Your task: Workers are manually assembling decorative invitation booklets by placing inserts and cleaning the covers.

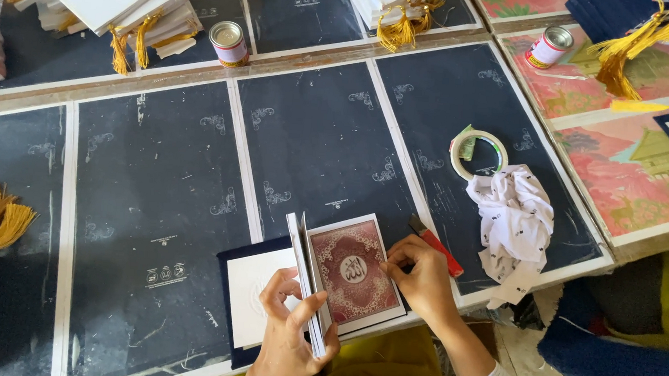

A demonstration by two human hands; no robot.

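- the small booklet with stiff white pages and a dark red ornamental front page (354,272) lies at the near edge of the dark navy printed table sheets (153,199), partly on a dark blue cover with a white embossed inner face (253,288)
- the left hand (288,342) is closed around the upright white page block (308,284) — thumb on one side, fingers curled on the other — holding the leaves on edge
- the right hand (421,276) rests on the right margin of the red page, fingertips pressed together at its edge; it presses rather than grips
- handling, as a judgement: the booklet looks light and fairly stiff, card more than paper, so it should hold its shape when lifted; corners and the printed face seem easy to crease or smudge, so the spine side or the outer edges are the safer places to hold
- just beside the right hand lies a red-handled tool (436,246), its tip hidden under the hand, so its kind is unclear
- further right a crumpled white patterned cloth (514,224) and a roll of tape (480,153)
- two small tins (229,43) stand farther back among stacks of white booklets with yellow tassels (112,4) — those stacks are cut off by the frame
- the spine and how the pages are joined cannot be seen
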